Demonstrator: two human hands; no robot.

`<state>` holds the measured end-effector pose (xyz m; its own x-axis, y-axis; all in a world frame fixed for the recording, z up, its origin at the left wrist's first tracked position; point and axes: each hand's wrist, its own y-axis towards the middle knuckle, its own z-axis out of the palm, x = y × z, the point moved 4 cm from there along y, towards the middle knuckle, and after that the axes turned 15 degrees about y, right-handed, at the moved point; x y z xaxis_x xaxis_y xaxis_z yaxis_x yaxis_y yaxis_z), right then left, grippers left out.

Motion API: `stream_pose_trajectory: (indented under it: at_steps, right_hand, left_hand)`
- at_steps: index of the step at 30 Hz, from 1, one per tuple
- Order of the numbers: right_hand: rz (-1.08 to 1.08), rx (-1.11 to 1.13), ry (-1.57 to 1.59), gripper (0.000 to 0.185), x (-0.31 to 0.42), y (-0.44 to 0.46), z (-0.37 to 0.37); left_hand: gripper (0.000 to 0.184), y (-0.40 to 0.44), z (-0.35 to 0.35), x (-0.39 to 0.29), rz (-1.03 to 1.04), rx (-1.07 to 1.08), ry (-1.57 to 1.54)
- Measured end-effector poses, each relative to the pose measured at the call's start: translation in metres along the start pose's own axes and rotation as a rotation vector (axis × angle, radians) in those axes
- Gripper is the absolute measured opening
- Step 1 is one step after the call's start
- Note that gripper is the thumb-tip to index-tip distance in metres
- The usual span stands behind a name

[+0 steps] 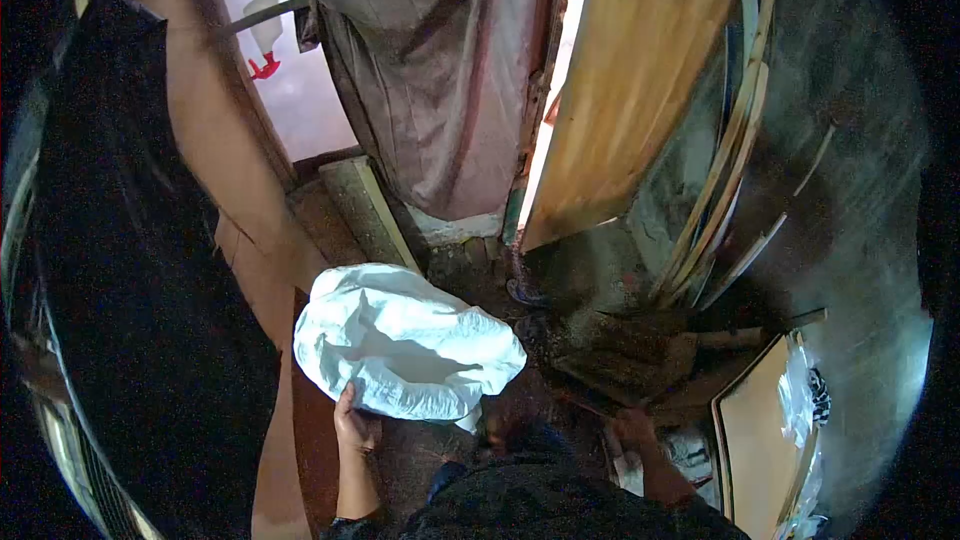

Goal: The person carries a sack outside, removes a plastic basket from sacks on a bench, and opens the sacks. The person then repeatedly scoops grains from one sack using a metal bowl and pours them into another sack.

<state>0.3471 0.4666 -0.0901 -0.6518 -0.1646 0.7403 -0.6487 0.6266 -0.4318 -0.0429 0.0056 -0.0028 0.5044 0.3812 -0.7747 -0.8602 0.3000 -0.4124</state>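
Observation:
A bulky white sack (440, 335) with a crumpled surface hangs in front of me at the lower left of centre. My left hand (355, 425) grips its near left edge, with the thumb showing on top and the fingers hidden behind the fabric. Over on the right, my right hand (632, 428) is apart from the sack, low down by a dark bundle. It is dim and smeared there, so its fingers do not show clearly.
Ahead hangs a brown curtain (420, 80) beside a partly open wooden door (640, 70). Long thin strips (745, 140) lean at the right wall. Black cloth (150, 290) covers the left side. A board (765, 420) with plastic wrapping stands at lower right.

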Motion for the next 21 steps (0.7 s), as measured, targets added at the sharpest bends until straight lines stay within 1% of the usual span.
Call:
stream_pose_trajectory:
  at_steps: [3, 4, 5, 6, 7, 9, 10, 11, 12, 13, 14, 15, 17, 18, 19, 20, 21]
  right_hand:
    - [-0.005, 0.094, -0.354, 0.055, 0.045, 0.037, -0.002]
    - [-0.011, 0.116, -0.341, 0.055, 0.087, 0.038, 0.000]
    - [0.089, 0.005, -0.177, 0.057, 0.143, 0.046, -0.038]
    - [0.198, -0.099, -0.004, 0.059, 0.167, 0.051, -0.045]
    - [0.186, -0.075, 0.004, 0.059, 0.157, 0.080, -0.044]
    - [0.007, -0.160, -0.097, 0.061, 0.145, 0.159, -0.040]
    - [-0.088, -0.173, -0.093, 0.062, 0.153, 0.183, -0.030]
    - [-0.185, -0.198, -0.093, 0.063, 0.163, 0.209, -0.026]
    - [-0.425, -0.181, -0.360, 0.065, 0.150, 0.268, -0.019]
    - [-0.673, -0.231, -0.633, 0.067, 0.137, 0.323, -0.012]
    - [-0.514, -0.225, -0.331, 0.069, 0.193, 0.311, -0.023]
    - [-0.375, -0.262, -0.020, 0.071, 0.266, 0.284, -0.035]
    - [-0.519, -0.278, 0.046, 0.076, 0.297, 0.314, -0.044]
    - [-0.523, -0.283, 0.051, 0.076, 0.322, 0.317, -0.049]
    - [-0.614, -0.312, 0.076, 0.079, 0.368, 0.309, -0.052]
    - [-0.684, -0.323, 0.098, 0.081, 0.395, 0.307, -0.056]
    - [-0.691, -0.335, 0.085, 0.081, 0.410, 0.316, -0.057]
  left_hand:
    - [0.054, -0.001, -0.010, -0.003, 0.009, -0.037, -0.013]
    - [0.054, -0.003, -0.021, 0.000, -0.026, -0.020, -0.054]
    - [0.054, -0.016, 0.022, -0.004, 0.014, -0.011, -0.049]
    - [0.055, -0.023, 0.035, -0.010, 0.058, -0.062, -0.012]
    - [0.055, -0.025, 0.045, -0.019, 0.107, -0.108, 0.026]
    - [0.047, -0.038, 0.066, -0.038, 0.099, -0.117, 0.131]
    - [0.046, -0.038, 0.057, -0.042, 0.245, -0.130, 0.316]
    - [0.045, -0.025, 0.037, -0.031, 0.250, -0.136, 0.316]
    - [0.045, -0.011, 0.017, -0.019, 0.256, -0.141, 0.317]
    - [0.045, 0.002, -0.002, -0.008, 0.262, -0.146, 0.318]
    - [0.045, -0.011, 0.028, -0.026, 0.292, -0.145, 0.409]
    - [0.046, -0.015, 0.038, -0.033, 0.194, -0.147, 0.378]
    - [0.046, -0.023, 0.057, -0.047, -0.002, -0.159, 0.309]
    - [0.046, -0.019, 0.039, -0.044, -0.007, -0.181, 0.458]
    - [0.046, -0.015, 0.046, -0.047, 0.002, -0.186, 0.504]
    - [0.046, -0.012, 0.052, -0.050, 0.012, -0.191, 0.551]
    - [0.046, -0.008, 0.059, -0.054, 0.021, -0.197, 0.597]
